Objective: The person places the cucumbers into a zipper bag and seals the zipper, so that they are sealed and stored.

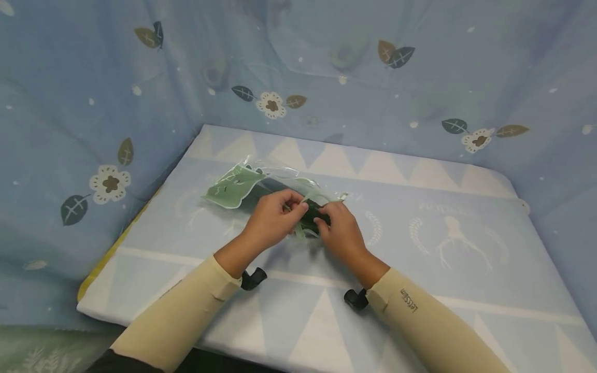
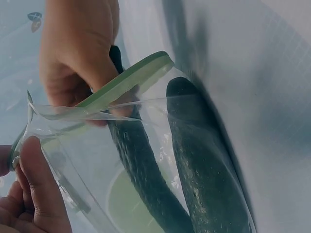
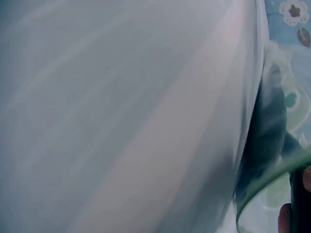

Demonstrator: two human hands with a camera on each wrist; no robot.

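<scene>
A clear zip bag with green printing lies on the table, its green-edged mouth toward the person. At the left of that mouth, my left hand pinches the rim between thumb and fingers. My right hand grips the near end of a dark green cucumber, whose far part lies inside the bag through the raised mouth. Beside it in the bag is a second, thicker cucumber, close along the table side. In the right wrist view, fingertips overlap the held cucumber at the lower right edge.
The table is covered by a pale blue and white cloth with triangles and antler prints. Blue curtains with flowers and leaves stand behind and at both sides. Black wrist cameras, such as the left one, hang under both sleeved forearms.
</scene>
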